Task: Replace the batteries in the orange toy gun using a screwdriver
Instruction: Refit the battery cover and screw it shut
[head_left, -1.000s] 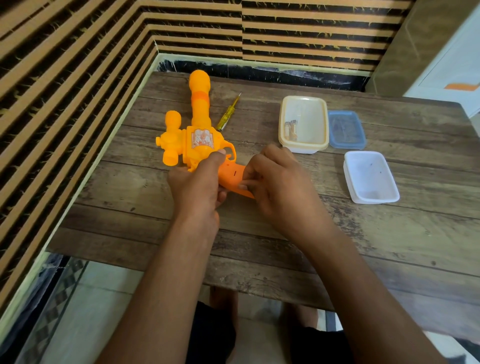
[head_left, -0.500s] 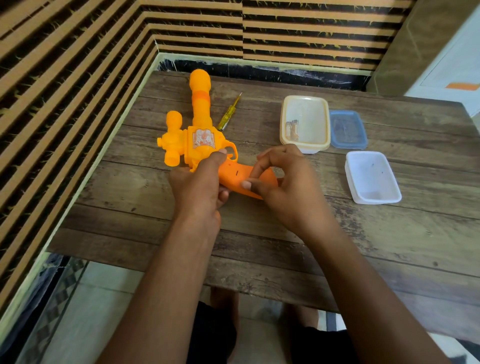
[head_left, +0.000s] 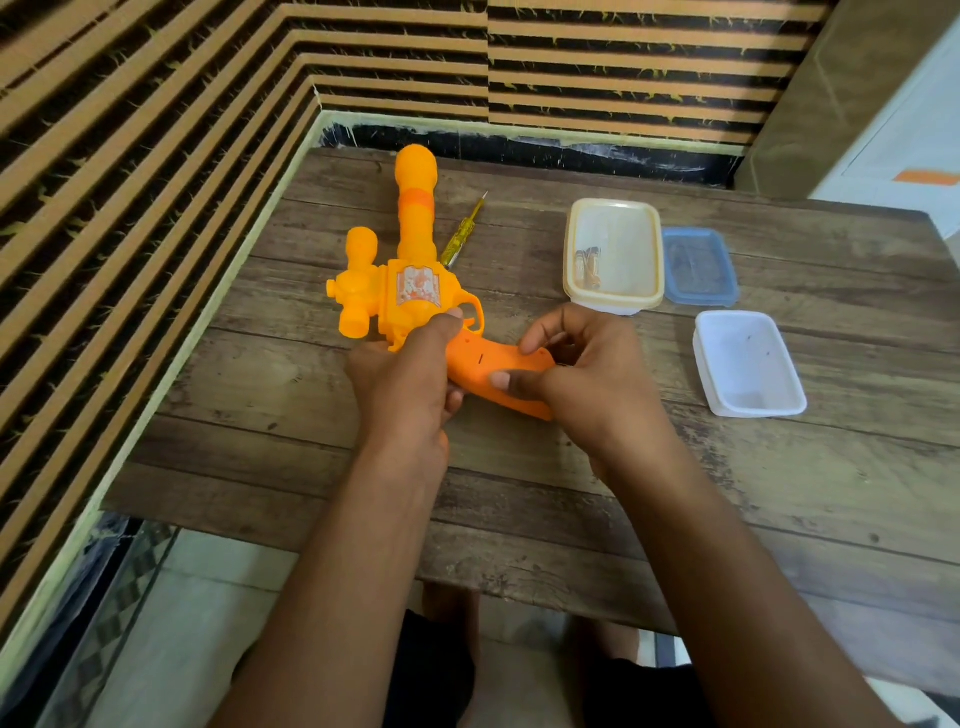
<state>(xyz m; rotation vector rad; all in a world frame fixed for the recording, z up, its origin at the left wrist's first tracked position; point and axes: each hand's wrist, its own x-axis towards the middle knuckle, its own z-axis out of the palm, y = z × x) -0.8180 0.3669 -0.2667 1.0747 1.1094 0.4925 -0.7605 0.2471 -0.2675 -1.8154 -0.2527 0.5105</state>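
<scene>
The toy gun (head_left: 415, 291) is lying left of centre on the table (head_left: 311, 467), its barrel pointing toward the top edge. The person seems to be working at the battery cover on the grip (head_left: 493, 364). It is worth bracing the body flat and bringing in the screwdriver (head_left: 460, 239), which is lying untouched beside the barrel. The left hand (head_left: 410, 384) is clasping the gun's body by the trigger with curled fingers. The right hand (head_left: 587, 384) is pinching the grip between thumb and forefinger.

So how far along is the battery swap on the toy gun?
Nothing clearly done: grip looks closed. In hand: left hand steadies the orange toy gun, right hand pinches its grip. Left: screwdriver lies beside the barrel; batteries seemingly wait in the cream container.
</scene>
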